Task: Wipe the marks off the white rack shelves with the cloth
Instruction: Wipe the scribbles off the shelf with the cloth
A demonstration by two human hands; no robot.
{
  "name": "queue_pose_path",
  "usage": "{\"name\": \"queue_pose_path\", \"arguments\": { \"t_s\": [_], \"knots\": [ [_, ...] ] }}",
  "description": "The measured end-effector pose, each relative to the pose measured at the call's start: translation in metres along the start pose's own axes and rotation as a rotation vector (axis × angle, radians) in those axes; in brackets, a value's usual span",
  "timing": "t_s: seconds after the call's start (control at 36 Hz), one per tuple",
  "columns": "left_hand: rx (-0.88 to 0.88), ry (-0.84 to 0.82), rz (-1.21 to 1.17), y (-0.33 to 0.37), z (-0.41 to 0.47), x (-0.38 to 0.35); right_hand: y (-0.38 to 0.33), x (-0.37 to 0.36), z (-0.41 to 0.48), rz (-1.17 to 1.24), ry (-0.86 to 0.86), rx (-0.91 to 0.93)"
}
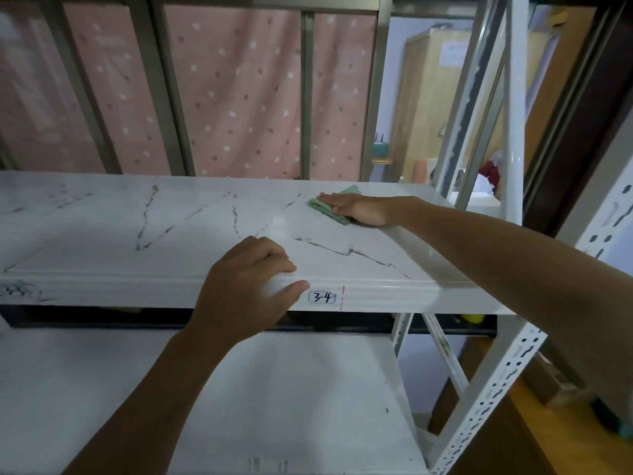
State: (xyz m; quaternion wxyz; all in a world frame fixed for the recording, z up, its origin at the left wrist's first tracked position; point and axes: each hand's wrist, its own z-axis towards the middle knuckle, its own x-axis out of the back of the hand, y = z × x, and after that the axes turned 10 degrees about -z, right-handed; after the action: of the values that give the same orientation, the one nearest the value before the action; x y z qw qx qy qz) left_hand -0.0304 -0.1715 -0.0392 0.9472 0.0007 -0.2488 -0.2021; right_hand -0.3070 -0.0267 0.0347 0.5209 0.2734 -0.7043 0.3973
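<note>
A white rack shelf (102, 231) spans the view, streaked with dark scribbled lines across its top. My right hand (356, 209) lies flat on a folded green cloth (327, 209) near the shelf's far right corner, pressing it onto the surface. My left hand (250, 282) grips the shelf's front edge near the middle, fingers over the top and thumb on the front lip beside a label reading 3-4 (322, 297). A long dark mark (346, 250) runs between my two hands. A lower white shelf (308, 389) shows below, with a few small marks.
White perforated rack uprights (486, 389) stand at the right, with diagonal braces. Behind the shelf is a metal-framed window with a pink spotted curtain (239, 97). A wooden cabinet (428, 97) and a wooden floor (548, 433) lie beyond at the right.
</note>
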Motion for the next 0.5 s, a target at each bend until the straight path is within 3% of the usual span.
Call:
{"name": "queue_pose_path", "arguments": {
  "t_s": [0.25, 0.5],
  "knots": [
    [-0.012, 0.072, -0.008, -0.011, -0.003, -0.001, 0.020, 0.010, 0.070, -0.090, 0.024, -0.071],
    [-0.041, 0.105, -0.018, -0.013, -0.006, -0.004, -0.010, 0.017, 0.100, -0.119, 0.055, -0.105]
  ]
}}
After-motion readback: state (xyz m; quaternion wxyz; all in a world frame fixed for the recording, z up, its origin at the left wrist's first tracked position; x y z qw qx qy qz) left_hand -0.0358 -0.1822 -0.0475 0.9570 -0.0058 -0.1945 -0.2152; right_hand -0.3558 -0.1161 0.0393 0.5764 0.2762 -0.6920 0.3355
